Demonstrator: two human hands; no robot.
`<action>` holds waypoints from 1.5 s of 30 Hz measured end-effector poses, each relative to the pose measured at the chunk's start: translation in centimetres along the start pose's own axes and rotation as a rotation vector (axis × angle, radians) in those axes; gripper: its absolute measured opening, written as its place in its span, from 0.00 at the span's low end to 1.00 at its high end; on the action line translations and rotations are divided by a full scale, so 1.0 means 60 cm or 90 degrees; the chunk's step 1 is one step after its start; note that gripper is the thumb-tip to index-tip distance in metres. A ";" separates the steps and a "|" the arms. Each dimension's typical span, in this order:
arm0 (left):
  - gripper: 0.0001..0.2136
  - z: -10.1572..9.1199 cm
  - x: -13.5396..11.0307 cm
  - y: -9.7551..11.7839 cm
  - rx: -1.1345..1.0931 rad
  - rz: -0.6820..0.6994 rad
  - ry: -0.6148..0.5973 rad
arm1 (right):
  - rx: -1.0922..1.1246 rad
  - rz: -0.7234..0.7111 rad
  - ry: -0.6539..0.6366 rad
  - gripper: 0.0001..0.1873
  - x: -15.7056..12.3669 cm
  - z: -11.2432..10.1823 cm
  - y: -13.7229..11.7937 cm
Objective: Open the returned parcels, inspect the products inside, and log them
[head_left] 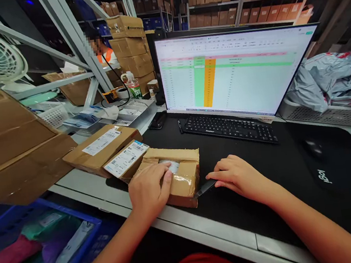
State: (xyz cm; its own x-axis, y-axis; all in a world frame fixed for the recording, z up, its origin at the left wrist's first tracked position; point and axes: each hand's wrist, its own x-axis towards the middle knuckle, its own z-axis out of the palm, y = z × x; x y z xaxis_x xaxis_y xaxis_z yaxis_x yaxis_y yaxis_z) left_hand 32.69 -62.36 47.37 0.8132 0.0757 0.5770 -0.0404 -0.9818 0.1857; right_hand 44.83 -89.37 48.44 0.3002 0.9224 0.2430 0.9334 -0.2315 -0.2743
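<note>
Left hand point(149, 191) lies pressed on a taped cardboard parcel point(184, 186), which sits at the front edge of the black desk point(283, 164). Right hand point(239, 177) holds a black knife point(205, 189), tip at the parcel's near right corner. Hands are apart, parcel between them. Two labelled parcels point(102, 149) lie just left of it; a keyboard point(229, 128) lies behind.

"logi" on my mouse pad point(322, 177); parcel labels point(126, 158) and monitor spreadsheet point(226, 75) too small to read.
</note>
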 end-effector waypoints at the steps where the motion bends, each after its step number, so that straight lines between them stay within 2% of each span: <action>1: 0.17 0.000 -0.001 -0.001 0.005 0.006 0.000 | -0.012 -0.004 0.010 0.21 0.000 0.000 -0.002; 8: 0.18 0.003 -0.005 -0.007 0.023 0.038 0.012 | -0.008 -0.009 0.041 0.19 -0.003 -0.008 0.024; 12: 0.17 0.001 -0.003 -0.006 0.029 0.068 0.035 | -0.076 0.013 0.113 0.19 -0.002 -0.004 0.037; 16: 0.15 -0.002 -0.002 -0.006 0.007 0.056 0.013 | -0.106 0.055 0.170 0.19 -0.001 0.005 0.039; 18: 0.14 0.000 -0.002 -0.006 -0.007 0.047 0.012 | -0.094 0.060 0.164 0.19 -0.003 0.002 0.039; 22: 0.14 0.004 -0.001 -0.005 -0.022 0.041 0.033 | -0.025 0.010 0.096 0.17 -0.010 -0.014 0.039; 25: 0.14 0.003 -0.002 -0.004 -0.023 0.039 0.032 | -0.014 -0.014 0.079 0.16 -0.010 -0.015 0.032; 30: 0.12 -0.002 0.000 -0.001 -0.033 0.029 -0.005 | -0.052 -0.029 0.139 0.16 -0.001 0.003 0.017; 33: 0.11 -0.001 0.000 -0.001 -0.020 0.023 0.011 | -0.095 -0.012 0.172 0.17 0.000 0.009 0.024; 35: 0.10 -0.002 -0.003 -0.002 -0.021 0.037 0.027 | -0.127 0.034 0.205 0.18 -0.002 0.009 0.042; 39: 0.10 -0.006 -0.013 -0.005 -0.054 0.104 0.065 | -0.175 0.245 0.313 0.21 -0.014 -0.005 0.092; 42: 0.13 -0.003 -0.017 -0.016 -0.033 0.137 0.093 | -0.145 0.308 0.261 0.21 -0.027 -0.034 0.107; 45: 0.26 0.006 -0.019 -0.035 0.032 0.192 0.147 | -0.151 0.420 0.237 0.18 -0.046 -0.072 0.105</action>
State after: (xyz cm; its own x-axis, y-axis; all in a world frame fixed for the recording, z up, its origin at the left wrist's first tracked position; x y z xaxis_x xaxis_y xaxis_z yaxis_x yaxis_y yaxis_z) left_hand 32.07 -60.42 46.05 0.6164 -0.1862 0.7651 -0.2247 -0.9728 -0.0557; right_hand 50.70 -94.71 50.06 0.8126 0.4173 0.4069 0.5445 -0.7927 -0.2743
